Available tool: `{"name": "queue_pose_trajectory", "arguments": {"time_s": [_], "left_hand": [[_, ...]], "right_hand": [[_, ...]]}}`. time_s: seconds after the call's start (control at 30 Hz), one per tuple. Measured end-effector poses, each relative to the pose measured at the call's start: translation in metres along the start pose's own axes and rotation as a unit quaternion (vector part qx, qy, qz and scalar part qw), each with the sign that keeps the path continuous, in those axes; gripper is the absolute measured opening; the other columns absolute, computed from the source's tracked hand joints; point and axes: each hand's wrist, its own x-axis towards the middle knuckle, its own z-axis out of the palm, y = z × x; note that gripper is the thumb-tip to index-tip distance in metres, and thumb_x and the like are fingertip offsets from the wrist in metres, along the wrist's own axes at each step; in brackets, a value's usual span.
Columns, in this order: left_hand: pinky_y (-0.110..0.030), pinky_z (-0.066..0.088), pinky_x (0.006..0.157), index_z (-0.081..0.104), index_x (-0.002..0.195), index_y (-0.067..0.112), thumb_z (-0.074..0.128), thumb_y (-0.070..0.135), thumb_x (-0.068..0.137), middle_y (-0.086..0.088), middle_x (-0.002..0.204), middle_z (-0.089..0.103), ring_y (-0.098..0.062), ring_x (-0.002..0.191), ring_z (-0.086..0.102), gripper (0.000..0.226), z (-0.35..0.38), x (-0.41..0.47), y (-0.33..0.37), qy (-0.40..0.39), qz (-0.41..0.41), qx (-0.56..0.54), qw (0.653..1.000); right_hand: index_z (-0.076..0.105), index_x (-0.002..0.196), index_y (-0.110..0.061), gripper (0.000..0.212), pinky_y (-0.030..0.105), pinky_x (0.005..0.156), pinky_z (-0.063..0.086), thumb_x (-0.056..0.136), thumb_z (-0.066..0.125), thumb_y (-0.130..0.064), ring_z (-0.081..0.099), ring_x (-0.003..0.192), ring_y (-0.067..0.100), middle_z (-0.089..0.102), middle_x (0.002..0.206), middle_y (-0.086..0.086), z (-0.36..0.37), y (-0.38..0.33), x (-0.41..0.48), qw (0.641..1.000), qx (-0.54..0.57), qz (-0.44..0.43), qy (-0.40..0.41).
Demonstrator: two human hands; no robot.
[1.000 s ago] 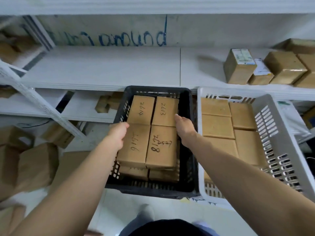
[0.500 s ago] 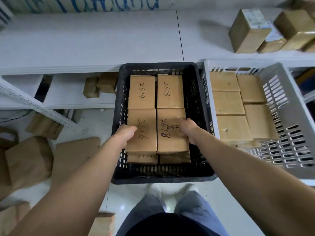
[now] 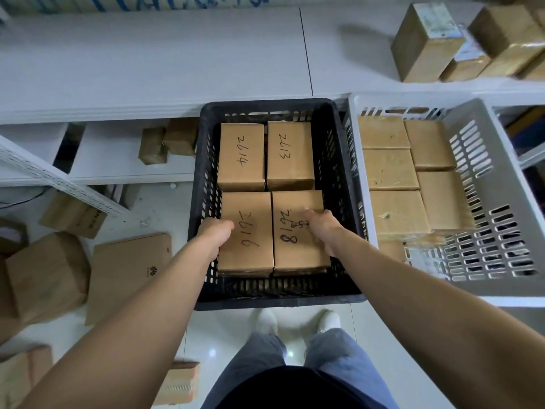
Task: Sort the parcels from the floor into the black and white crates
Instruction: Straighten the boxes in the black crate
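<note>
Parcel 2616 (image 3: 250,255) and parcel 2618 (image 3: 295,255) lie touching in the near row of the black crate (image 3: 280,302). Left hand (image 3: 216,235) grips 2616's outer edge and right hand (image 3: 323,228) grips 2618's, probably squaring the pair flush.

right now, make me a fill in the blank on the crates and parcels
The left hand holds the parcel marked ____.
The black crate shows ____ numbered parcels.
The white crate stands to its ____.
Missing: 2616; four; right.
</note>
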Motion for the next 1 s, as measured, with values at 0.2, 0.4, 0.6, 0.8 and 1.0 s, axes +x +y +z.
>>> {"name": "queue_pose_trajectory", "arguments": {"time_s": [0.2,0.4,0.6,0.8,1.0], "left_hand": [[-0.031,0.037,0.076,0.053,0.123,0.002,0.05,0.016,0.093,-0.009,0.109,0.054,-0.023,0.093,0.05,0.033,-0.001,0.003,0.022,0.044,0.062,0.032,0.997],[-0.026,0.037,0.069,0.05,0.125,0.003,0.049,0.018,0.092,-0.013,0.116,0.057,-0.018,0.087,0.05,0.036,-0.005,0.024,0.067,0.079,0.138,0.023,0.987],[-0.036,0.037,0.099,0.029,0.146,0.009,0.048,0.024,0.096,-0.011,0.146,0.04,-0.029,0.13,0.041,0.055,-0.008,0.054,0.104,0.097,0.153,0.049,0.982],[-0.035,0.04,0.093,0.03,0.145,0.012,0.048,0.031,0.097,-0.011,0.143,0.044,-0.029,0.126,0.046,0.055,-0.009,0.088,0.126,0.06,0.138,0.061,0.987],[-0.043,0.036,0.106,0.038,0.142,0.017,0.049,0.036,0.096,-0.009,0.141,0.047,-0.028,0.128,0.044,0.052,-0.009,0.108,0.131,0.002,0.093,-0.002,0.996]], "right_hand": [[0.016,0.151,-0.015,0.07,0.041,0.106,0.032,0.096,0.042,-0.049,0.038,0.132,0.031,0.037,0.147,0.011,-0.006,-0.016,0.006,0.999,-0.003,-0.037,0.022],[0.021,0.15,-0.014,0.067,0.038,0.105,0.03,0.096,0.043,-0.048,0.037,0.131,0.028,0.039,0.145,0.01,-0.016,-0.055,0.02,0.994,0.014,-0.089,0.058],[0.019,0.15,-0.015,0.069,0.04,0.108,0.028,0.096,0.042,-0.05,0.034,0.135,0.029,0.035,0.149,0.009,-0.013,-0.09,0.045,0.994,0.009,-0.08,0.069],[0.017,0.151,-0.016,0.071,0.041,0.106,0.032,0.094,0.042,-0.052,0.036,0.134,0.03,0.036,0.149,0.009,-0.003,-0.112,0.073,0.994,0.002,-0.072,0.081],[0.019,0.151,-0.016,0.071,0.043,0.111,0.026,0.095,0.039,-0.054,0.031,0.138,0.031,0.033,0.151,0.01,0.009,-0.122,0.092,0.994,0.007,-0.061,0.088]]}}
